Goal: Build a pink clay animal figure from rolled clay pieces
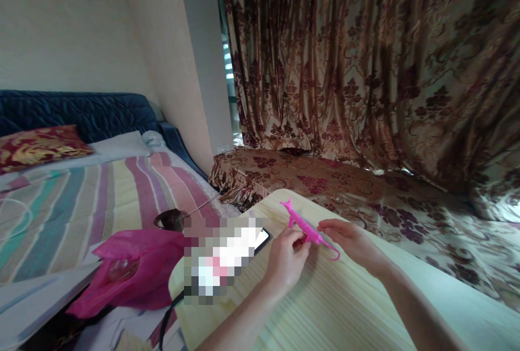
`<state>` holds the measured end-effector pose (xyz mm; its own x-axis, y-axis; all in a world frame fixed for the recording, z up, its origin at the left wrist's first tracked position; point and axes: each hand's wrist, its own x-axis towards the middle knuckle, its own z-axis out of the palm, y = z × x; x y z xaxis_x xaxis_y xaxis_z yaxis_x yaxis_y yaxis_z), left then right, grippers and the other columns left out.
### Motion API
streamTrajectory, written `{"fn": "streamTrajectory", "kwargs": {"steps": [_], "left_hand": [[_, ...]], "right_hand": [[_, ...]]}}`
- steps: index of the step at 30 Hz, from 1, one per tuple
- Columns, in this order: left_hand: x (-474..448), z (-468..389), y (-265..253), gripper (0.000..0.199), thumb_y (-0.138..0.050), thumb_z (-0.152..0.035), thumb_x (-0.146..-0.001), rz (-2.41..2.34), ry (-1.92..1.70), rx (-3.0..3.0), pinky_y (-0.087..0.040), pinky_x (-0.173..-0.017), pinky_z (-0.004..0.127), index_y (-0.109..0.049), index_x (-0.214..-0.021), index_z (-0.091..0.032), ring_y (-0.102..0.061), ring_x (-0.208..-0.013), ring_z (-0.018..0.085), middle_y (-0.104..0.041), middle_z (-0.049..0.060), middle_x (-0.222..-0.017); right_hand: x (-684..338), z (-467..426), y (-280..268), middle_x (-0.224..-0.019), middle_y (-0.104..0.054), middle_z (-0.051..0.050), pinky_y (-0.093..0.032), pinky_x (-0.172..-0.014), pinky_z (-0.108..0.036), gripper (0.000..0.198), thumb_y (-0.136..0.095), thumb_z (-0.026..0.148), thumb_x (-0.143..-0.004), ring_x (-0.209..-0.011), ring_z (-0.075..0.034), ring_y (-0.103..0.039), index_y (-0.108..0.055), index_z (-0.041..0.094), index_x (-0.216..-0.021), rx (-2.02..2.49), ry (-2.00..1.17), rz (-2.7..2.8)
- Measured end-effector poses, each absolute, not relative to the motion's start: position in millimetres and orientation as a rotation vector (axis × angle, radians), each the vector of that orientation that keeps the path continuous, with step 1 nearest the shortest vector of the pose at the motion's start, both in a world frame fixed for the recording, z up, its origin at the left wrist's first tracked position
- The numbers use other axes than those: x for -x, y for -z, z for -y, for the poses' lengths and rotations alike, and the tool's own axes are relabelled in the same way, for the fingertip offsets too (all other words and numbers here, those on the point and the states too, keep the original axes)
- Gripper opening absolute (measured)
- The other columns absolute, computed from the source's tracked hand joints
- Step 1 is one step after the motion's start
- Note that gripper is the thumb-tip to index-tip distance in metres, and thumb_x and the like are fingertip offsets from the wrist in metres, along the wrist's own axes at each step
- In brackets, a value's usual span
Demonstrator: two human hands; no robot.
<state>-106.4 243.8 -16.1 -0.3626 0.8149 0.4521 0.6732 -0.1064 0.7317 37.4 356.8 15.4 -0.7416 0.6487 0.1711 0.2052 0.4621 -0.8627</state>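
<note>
A bright pink toy animal figure (305, 226), with a long thin body, pointed ears or horns and a curled tail, is just above the wooden table. My left hand (287, 258) has its fingers closed on the near side of the figure's body, around its lower part. To the right, my right hand (345, 238) is stretched out with straight fingers, close beside the rear of the figure. Whether its fingertips touch the toy I cannot tell. Left of my left hand lies a phone (263, 238), mostly hidden by blurring, with a lit screen.
The light wooden table (333, 307) has a rounded far corner. A black cable (164, 321) runs off its left edge. Beyond it are a striped bed (117, 194), a pink plastic bag (142, 264), papers, and a ledge (280, 169) covered in patterned cloth before a curtain (345, 58).
</note>
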Motion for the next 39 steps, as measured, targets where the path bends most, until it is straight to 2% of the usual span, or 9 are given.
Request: {"fn": "streamTrajectory", "kwargs": {"steps": [5, 9, 17, 26, 34, 39], "left_hand": [[109.8, -243.9, 17.6, 0.015, -0.052, -0.015, -0.083, -1.96, -1.504, -1.663, -0.045, -0.072, 0.024, -0.066, -0.086, -0.018, -0.059, -0.08, 0.014, -0.064, 0.003, -0.086], [111.0, -244.7, 18.4, 0.016, -0.051, -0.015, -0.083, -1.942, -1.498, -1.658, -0.045, -0.073, 0.024, -0.066, -0.088, -0.018, -0.059, -0.081, 0.015, -0.065, 0.003, -0.087], [110.7, -245.0, 18.2, 0.015, -0.052, -0.016, -0.083, -1.97, -1.462, -1.664, -0.045, -0.073, 0.025, -0.066, -0.086, -0.018, -0.059, -0.08, 0.015, -0.065, 0.003, -0.085], [108.4, -245.0, 20.2, 0.013, -0.056, -0.018, -0.08, -2.084, -1.344, -1.726, -0.043, -0.078, 0.028, -0.068, -0.079, -0.021, -0.059, -0.085, 0.018, -0.066, 0.002, -0.084], [106.1, -244.5, 20.7, 0.011, -0.057, -0.02, -0.079, -2.189, -1.272, -1.753, -0.041, -0.079, 0.031, -0.068, -0.078, -0.022, -0.058, -0.087, 0.02, -0.066, 0.003, -0.086], [105.6, -245.1, 21.0, 0.01, -0.058, -0.021, -0.079, -2.216, -1.245, -1.766, -0.041, -0.078, 0.031, -0.068, -0.078, -0.023, -0.058, -0.087, 0.02, -0.066, 0.002, -0.085]], "right_hand": [[-21.6, -350.0, -15.1, -0.099, -0.071, -0.005, -0.05, -0.08, -0.031, 0.031, -0.058, 0.037, -0.08, -0.092, -0.021, -0.064, -0.067, 0.018, -0.102, 0.528, -1.485, 2.276], [-14.3, -350.5, -7.2, -0.092, -0.072, -0.006, -0.051, -0.076, -0.031, 0.033, -0.062, 0.035, -0.076, -0.087, -0.021, -0.065, -0.067, 0.016, -0.102, 0.52, -1.515, 2.259], [-15.1, -358.8, 4.0, -0.08, -0.071, -0.003, -0.05, -0.071, -0.028, 0.018, -0.059, 0.026, -0.075, -0.078, -0.02, -0.064, -0.071, 0.018, -0.085, 0.595, -1.273, 2.298], [-20.1, -361.7, 10.1, -0.075, -0.071, -0.001, -0.048, -0.067, -0.026, 0.018, -0.055, 0.019, -0.072, -0.072, -0.018, -0.062, -0.073, 0.021, -0.071, 0.632, -1.01, 2.405], [-23.1, -357.6, 3.0, -0.082, -0.072, 0.0, -0.047, -0.075, -0.028, 0.02, -0.056, 0.02, -0.076, -0.08, -0.019, -0.063, -0.073, 0.025, -0.084, 0.554, -0.936, 2.451], [-22.6, -358.4, 3.4, -0.078, -0.071, -0.002, -0.047, -0.072, -0.028, 0.017, -0.057, 0.023, -0.077, -0.075, -0.018, -0.062, -0.074, 0.024, -0.078, 0.526, -0.922, 2.466]]}}
